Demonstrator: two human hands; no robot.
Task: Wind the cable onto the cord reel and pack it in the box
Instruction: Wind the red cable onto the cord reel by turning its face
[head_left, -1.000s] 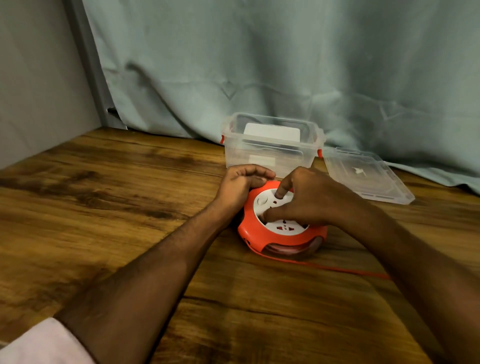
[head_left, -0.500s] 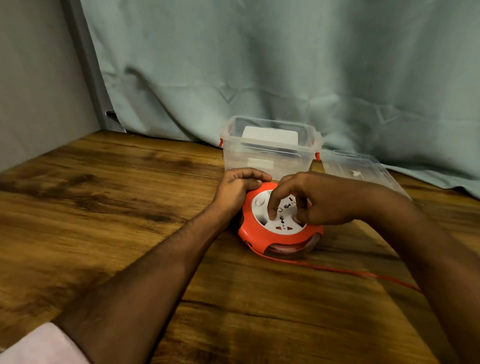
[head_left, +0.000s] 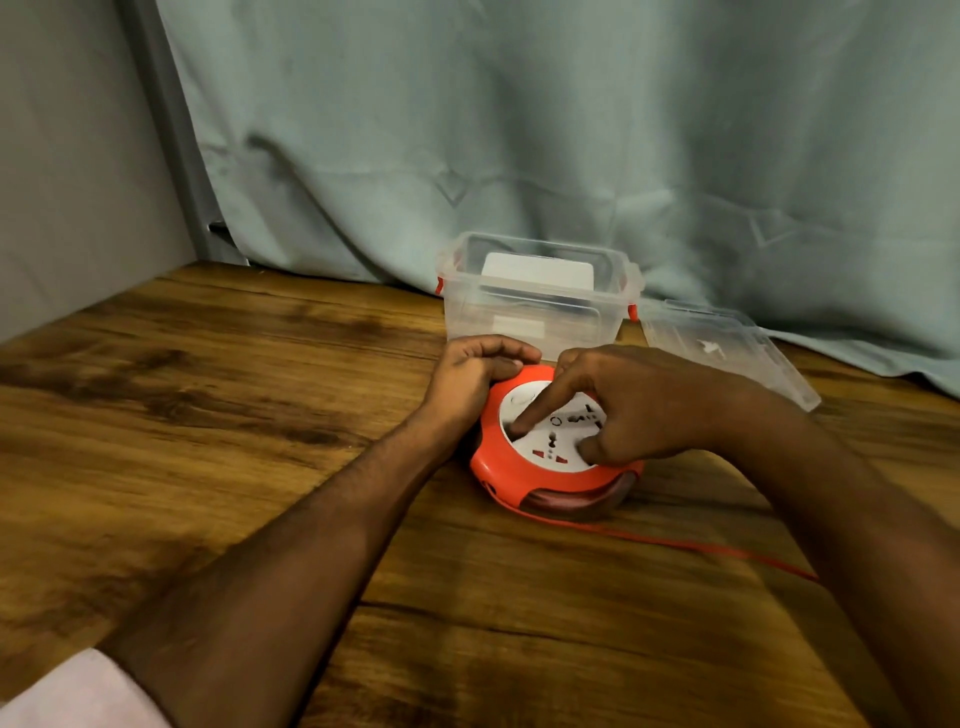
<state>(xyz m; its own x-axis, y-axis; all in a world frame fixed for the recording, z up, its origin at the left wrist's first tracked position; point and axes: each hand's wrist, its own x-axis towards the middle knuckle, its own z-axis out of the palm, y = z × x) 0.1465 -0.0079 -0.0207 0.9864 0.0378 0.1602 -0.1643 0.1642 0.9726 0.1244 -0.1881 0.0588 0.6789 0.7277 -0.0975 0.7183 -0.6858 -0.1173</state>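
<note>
1. The cord reel (head_left: 556, 457) lies flat on the wooden table (head_left: 234, 395), just right of the frame's middle, its white socket face turned up
2. The left hand (head_left: 470, 382) sits at the reel's upper-left edge, fingers curled over the orange rim and gripping it, which looks like a bracing hold against turning
3. The right hand (head_left: 639, 410) lies over the white face from the right; its index fingertip (head_left: 517, 428) presses down at the left of the disc, the thumb rests lower right, and the other fingers are curled against the face, pinching nothing that I can make out
4. The cable (head_left: 691, 545) leaves the reel's lower edge and runs in a thin orange line toward the right of the frame, passing under the right forearm; its far end is out of sight, so winding looks unfinished
5. The coming move turns on this: the loose cable lies lower right of the reel, on the right hand's side, so the disc should draw it in from there
6. The box (head_left: 535, 317) stands open just above the reel, its lid (head_left: 727, 348) lying flat to the right; packing waits
</note>
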